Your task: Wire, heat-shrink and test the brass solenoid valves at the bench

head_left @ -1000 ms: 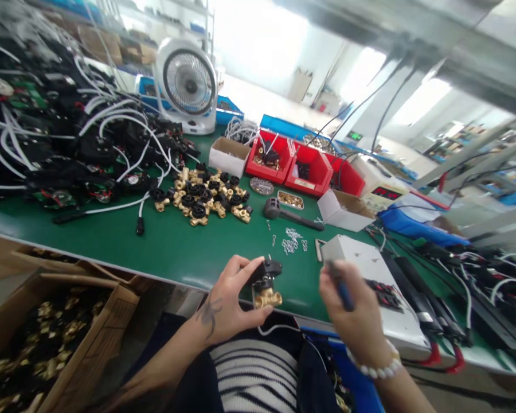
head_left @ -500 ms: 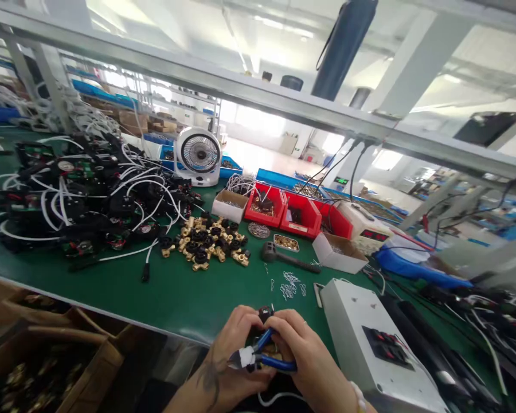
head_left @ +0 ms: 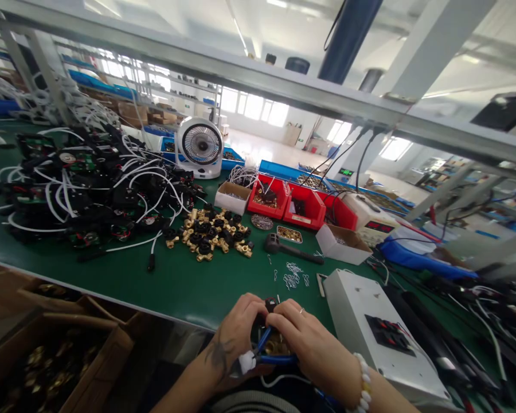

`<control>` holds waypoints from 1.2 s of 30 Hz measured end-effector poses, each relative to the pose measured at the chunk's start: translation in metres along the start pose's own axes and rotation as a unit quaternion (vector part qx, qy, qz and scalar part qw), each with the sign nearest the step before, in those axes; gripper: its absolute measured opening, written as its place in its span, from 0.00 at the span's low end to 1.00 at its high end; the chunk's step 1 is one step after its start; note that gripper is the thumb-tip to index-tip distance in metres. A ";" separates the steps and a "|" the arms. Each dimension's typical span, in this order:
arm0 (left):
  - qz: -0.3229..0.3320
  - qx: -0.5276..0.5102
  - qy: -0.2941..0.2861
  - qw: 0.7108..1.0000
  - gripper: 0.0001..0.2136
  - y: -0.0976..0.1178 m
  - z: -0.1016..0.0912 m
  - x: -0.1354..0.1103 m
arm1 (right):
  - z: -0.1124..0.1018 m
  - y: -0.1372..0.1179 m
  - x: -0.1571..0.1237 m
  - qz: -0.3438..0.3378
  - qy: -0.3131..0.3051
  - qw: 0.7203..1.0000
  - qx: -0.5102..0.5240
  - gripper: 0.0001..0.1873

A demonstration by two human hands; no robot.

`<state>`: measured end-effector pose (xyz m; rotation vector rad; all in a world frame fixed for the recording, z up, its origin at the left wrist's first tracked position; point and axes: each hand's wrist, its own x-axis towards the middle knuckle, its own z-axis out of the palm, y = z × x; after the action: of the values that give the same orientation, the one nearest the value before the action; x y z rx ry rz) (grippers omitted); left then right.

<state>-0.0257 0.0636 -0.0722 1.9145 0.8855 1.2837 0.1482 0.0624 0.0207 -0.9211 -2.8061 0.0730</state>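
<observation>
At the bench's front edge my left hand (head_left: 236, 328) is closed around a brass valve fitting (head_left: 276, 345) with a black part (head_left: 270, 305) at its top. My right hand (head_left: 304, 339) bends its fingers over the same piece from the other side. Blue-handled pliers (head_left: 276, 359) lie in the right hand, their head pointing left toward my left wrist; the jaw tips are hard to make out. A thin metal pin (head_left: 278, 299) sticks up by the fingertips. Beyond the hands, small wire clips (head_left: 293, 276) lie loose on the green bench.
Brass fittings (head_left: 210, 232) with black caps are heaped mid-bench, left of a black-handled tool (head_left: 292, 249). Black housings with white cables (head_left: 94, 189) pile up at left. Red bins (head_left: 303, 207) stand behind. A grey metal box (head_left: 370, 321) sits close at right, a carton (head_left: 107, 355) lower left.
The view has shifted slightly, and both hands sit a little higher in it. The pliers' head has dropped and turned closer to my left wrist. More of the brass fitting shows.
</observation>
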 end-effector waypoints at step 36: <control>-0.106 0.045 0.034 0.993 0.14 0.031 -0.008 -0.003 | -0.005 0.004 -0.051 0.329 0.179 0.926 0.056 0.04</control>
<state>-0.0287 0.0454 -0.0464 1.7976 1.1670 1.2045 0.1918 0.0350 0.0172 -1.6140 -2.0403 0.1383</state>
